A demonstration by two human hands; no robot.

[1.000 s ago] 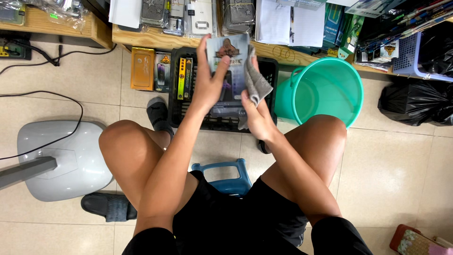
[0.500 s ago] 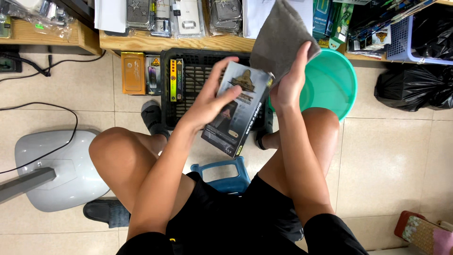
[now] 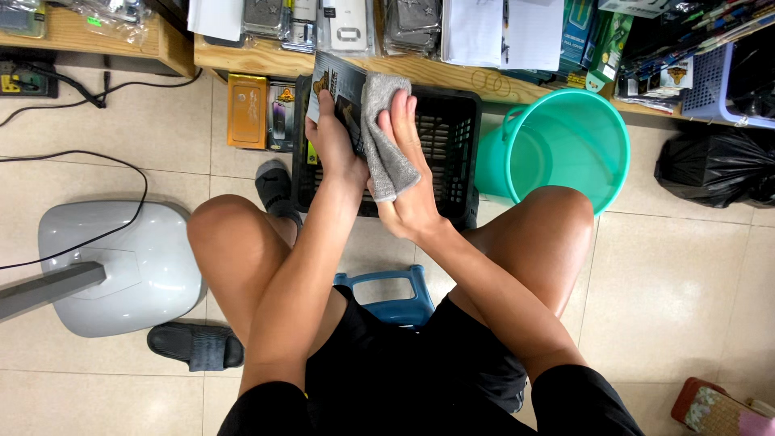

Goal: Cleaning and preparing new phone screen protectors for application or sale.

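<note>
My left hand (image 3: 329, 139) grips a flat dark retail package (image 3: 333, 87) by its lower part and holds it up over a black plastic crate (image 3: 452, 133). My right hand (image 3: 404, 165) presses a grey cloth (image 3: 383, 133) against the package's right side; the cloth drapes over my palm and hides much of the package. I sit on a low blue stool (image 3: 386, 292), with my knees on either side of the crate.
A teal bucket (image 3: 565, 145) stands right of the crate. Small boxed packages (image 3: 260, 111) lean against the wooden shelf (image 3: 266, 58). A grey fan base (image 3: 121, 262) with a black cable is at left, a black bag (image 3: 710, 169) at right.
The package has moved up and left and now stands more upright. The cloth came down from above the package and now lies flat against its face under my right hand.
</note>
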